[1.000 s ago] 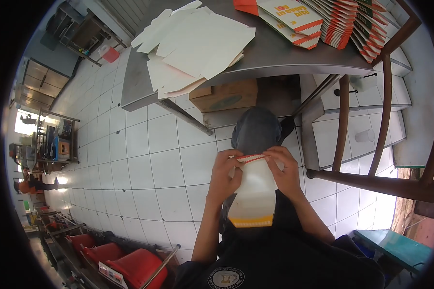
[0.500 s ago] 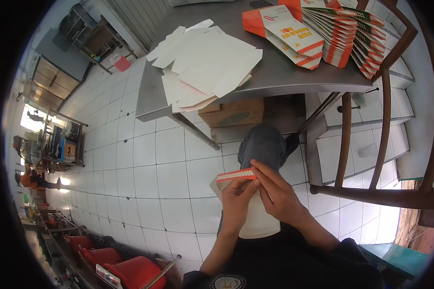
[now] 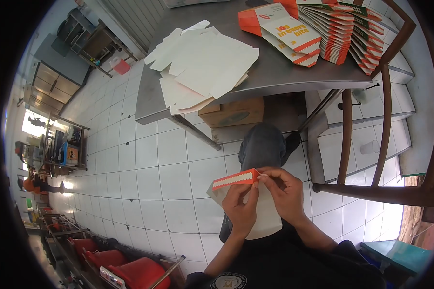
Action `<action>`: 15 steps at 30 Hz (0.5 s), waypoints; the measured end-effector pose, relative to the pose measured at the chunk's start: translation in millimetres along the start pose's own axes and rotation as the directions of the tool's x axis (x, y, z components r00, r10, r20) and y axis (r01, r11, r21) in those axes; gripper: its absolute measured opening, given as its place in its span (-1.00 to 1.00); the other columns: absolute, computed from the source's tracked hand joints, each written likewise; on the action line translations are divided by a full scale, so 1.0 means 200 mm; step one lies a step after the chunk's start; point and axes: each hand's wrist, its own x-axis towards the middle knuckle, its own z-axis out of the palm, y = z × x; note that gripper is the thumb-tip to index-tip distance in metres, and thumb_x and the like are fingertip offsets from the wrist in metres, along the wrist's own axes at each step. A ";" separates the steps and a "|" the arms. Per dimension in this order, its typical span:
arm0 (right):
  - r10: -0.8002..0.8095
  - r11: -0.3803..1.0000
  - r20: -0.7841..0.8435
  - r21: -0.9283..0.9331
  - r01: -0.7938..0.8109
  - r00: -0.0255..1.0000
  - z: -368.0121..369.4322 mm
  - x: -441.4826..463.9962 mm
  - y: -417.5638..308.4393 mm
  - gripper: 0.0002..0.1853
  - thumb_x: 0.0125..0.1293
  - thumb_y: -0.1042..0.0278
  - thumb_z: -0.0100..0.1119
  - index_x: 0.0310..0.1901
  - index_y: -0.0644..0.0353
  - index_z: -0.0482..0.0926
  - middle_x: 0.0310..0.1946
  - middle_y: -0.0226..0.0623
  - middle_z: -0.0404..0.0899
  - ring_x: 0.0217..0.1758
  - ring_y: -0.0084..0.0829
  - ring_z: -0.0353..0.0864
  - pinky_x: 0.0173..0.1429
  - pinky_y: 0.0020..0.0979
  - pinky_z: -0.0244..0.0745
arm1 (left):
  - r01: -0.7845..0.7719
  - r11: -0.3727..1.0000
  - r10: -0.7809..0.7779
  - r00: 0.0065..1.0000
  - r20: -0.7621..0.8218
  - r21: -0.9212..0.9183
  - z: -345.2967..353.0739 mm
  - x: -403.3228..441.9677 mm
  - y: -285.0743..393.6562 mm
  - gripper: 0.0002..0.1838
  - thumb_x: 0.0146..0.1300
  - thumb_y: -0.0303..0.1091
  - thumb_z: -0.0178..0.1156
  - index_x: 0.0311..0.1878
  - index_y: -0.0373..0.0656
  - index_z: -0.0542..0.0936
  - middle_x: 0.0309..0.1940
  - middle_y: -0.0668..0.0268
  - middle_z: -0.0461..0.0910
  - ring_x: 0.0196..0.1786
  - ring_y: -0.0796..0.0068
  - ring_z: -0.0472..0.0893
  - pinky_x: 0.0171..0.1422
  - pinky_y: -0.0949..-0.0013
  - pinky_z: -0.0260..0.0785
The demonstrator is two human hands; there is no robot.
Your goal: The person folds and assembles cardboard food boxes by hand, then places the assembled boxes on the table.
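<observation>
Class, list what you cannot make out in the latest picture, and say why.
All in the head view:
- Part of the carton: hidden behind the left hand and right hand.
- Lower white blanks: covered by those on top.
- Top of the cardboard box: hidden by the steel table.
- Shirt badge: lettering too small, bottom cut off by the picture's edge.

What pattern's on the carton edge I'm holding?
The carton edge has white scallops on red; head view.
</observation>
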 end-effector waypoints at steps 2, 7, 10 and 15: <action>0.002 0.998 -0.008 0.064 -0.001 1.000 0.02 -0.01 0.00 -0.89 0.46 0.53 0.27 -0.08 0.39 0.69 -0.02 -0.23 0.74 -0.05 -0.55 0.74 0.05 -0.52 0.64 | 0.010 1.000 -0.008 0.999 0.047 -0.029 -0.02 0.00 -0.01 -0.89 0.37 -0.63 0.32 -0.07 -0.39 0.67 -0.09 0.23 0.70 -0.02 0.51 0.69 0.11 0.47 0.52; -0.021 1.000 -0.011 0.001 0.021 1.000 0.02 -0.03 0.00 -0.92 0.44 0.57 0.28 -0.11 0.38 0.68 -0.04 -0.29 0.65 -0.04 -0.55 0.68 0.08 -0.51 0.59 | 0.073 0.997 -0.068 0.990 0.124 -0.035 -0.08 0.01 -0.02 -0.88 0.37 -0.63 0.32 -0.06 -0.37 0.70 -0.08 0.25 0.69 0.01 0.52 0.67 0.13 0.46 0.49; -0.083 0.985 0.005 -0.149 0.083 0.997 0.02 -0.04 0.02 -0.92 0.41 0.60 0.30 -0.12 0.37 0.69 -0.07 -0.27 0.64 -0.06 -0.54 0.67 0.06 -0.51 0.56 | 0.113 0.994 -0.112 0.984 0.142 0.005 -0.10 0.03 -0.03 -0.89 0.38 -0.61 0.32 -0.06 -0.33 0.70 -0.12 0.27 0.71 -0.04 0.55 0.68 0.11 0.47 0.50; -0.142 0.938 0.101 -0.304 0.166 0.985 -0.01 0.00 0.01 -0.89 0.37 0.58 0.34 -0.11 0.34 0.71 -0.13 -0.25 0.68 -0.10 -0.50 0.69 0.01 -0.49 0.57 | 0.256 0.955 -0.242 0.965 0.103 -0.148 -0.08 0.05 -0.02 -0.88 0.39 -0.51 0.37 -0.05 -0.27 0.74 -0.21 0.31 0.76 -0.15 0.59 0.69 0.01 0.51 0.51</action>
